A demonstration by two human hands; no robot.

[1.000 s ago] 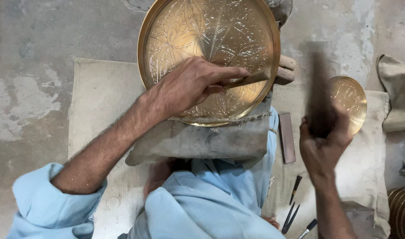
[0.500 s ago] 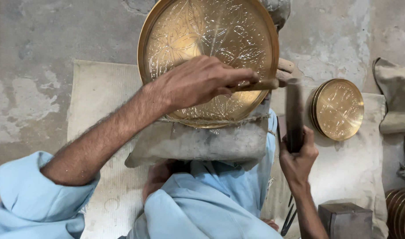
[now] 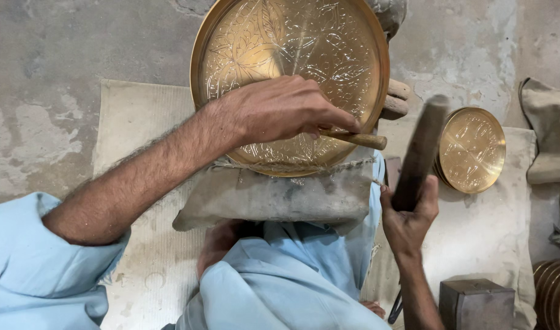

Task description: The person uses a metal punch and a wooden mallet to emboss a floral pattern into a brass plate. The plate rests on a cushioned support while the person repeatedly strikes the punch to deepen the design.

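A large round brass tray [image 3: 274, 43] with engraved floral patterns rests on a grey cloth pad [image 3: 280, 192] over my lap. My left hand [image 3: 280, 110] lies on the tray and grips a thin metal chisel [image 3: 362, 139] whose end points right. My right hand [image 3: 408, 217] is shut on a dark hammer [image 3: 422, 146], held upright just right of the chisel's end and blurred by motion. My light blue sleeves and clothing fill the lower part of the view.
A smaller engraved brass plate [image 3: 472, 150] lies on a pale mat [image 3: 482, 232] at right. A dark metal block [image 3: 475, 302] stands at lower right, with stacked brass discs [image 3: 558, 293] beside it. Cloth bundles [image 3: 549, 137] sit at the right edge. Concrete floor surrounds everything.
My right hand has swung the hammer in from over the small plate toward the chisel's end. My left hand stays on the tray with the chisel.
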